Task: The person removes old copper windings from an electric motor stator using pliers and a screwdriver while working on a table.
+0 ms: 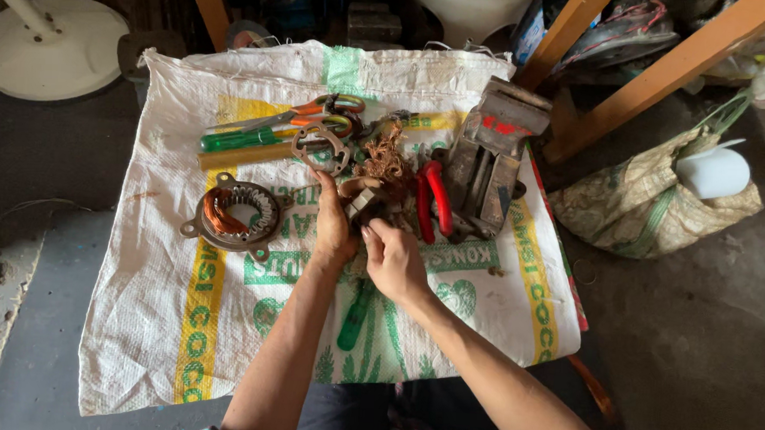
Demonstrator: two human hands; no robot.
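Between both hands (364, 236), held, sits a small motor part (363, 202).

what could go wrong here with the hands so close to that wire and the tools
1. Both hands, left and right, grip a small metal part right beside the tangled copper wire; loose strands might snag or prick the fingers.
2. The red-handled pliers lie against the working spot and could get knocked.
3. The stator sits loose on the sack and may slide if the sack is tugged.

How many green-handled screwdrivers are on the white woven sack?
2: one green-handled screwdriver lies at the sack's far left beside the scissors; another lies near, under the hands. Others may be hidden.
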